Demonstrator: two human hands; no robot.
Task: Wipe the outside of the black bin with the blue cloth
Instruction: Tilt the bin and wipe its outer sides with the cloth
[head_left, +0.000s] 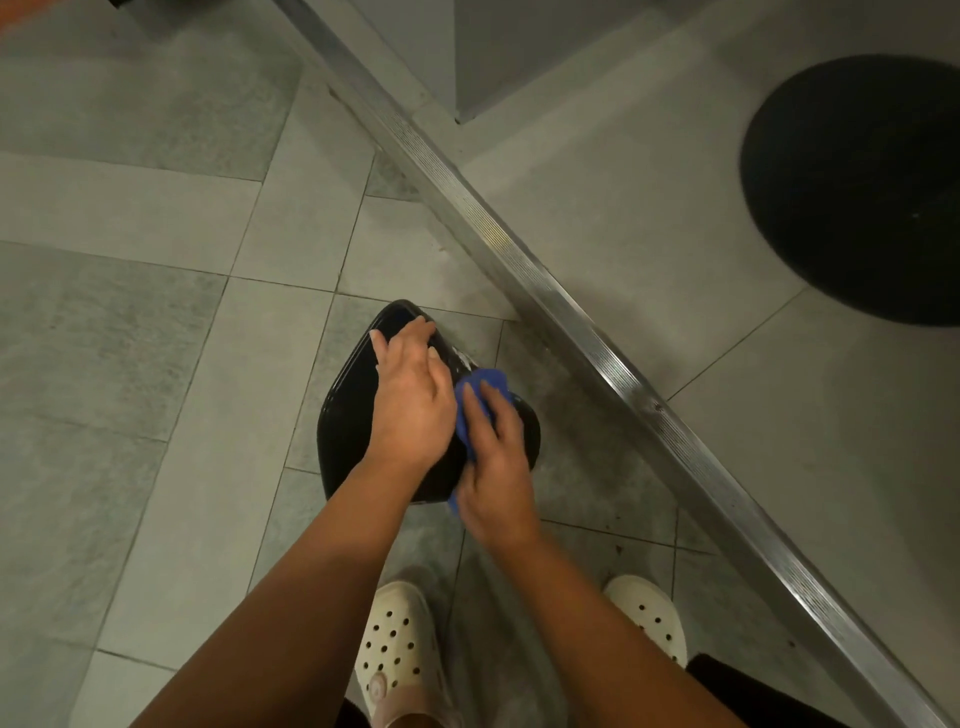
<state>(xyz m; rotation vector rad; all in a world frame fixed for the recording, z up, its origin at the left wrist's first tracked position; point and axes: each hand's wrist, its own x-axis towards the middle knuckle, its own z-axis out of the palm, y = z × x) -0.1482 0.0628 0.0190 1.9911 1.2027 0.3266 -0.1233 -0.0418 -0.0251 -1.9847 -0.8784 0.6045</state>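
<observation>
At the bottom of the view, a pair of white clogs (397, 644) stood on the grey tiled floor (130, 338), and two bare forearms reached forward from above them. Just ahead of the feet sat the black bin (348, 426), seen from above, with both hands on it. The right hand (493, 467) lay against the bin's right side, its fingers folded over the blue cloth (485, 382) and pressing it to the black surface; the cloth bunched out past the fingertips and again under the wrist. The left hand (410, 384), touching the right hand's knuckles, rested on top of the bin with its fingers bent over the far edge, gripping it. Beyond the bin a ribbed metal strip (545, 296) ran diagonally across the floor, and past it, far right, lay a round black mat (857, 187).
</observation>
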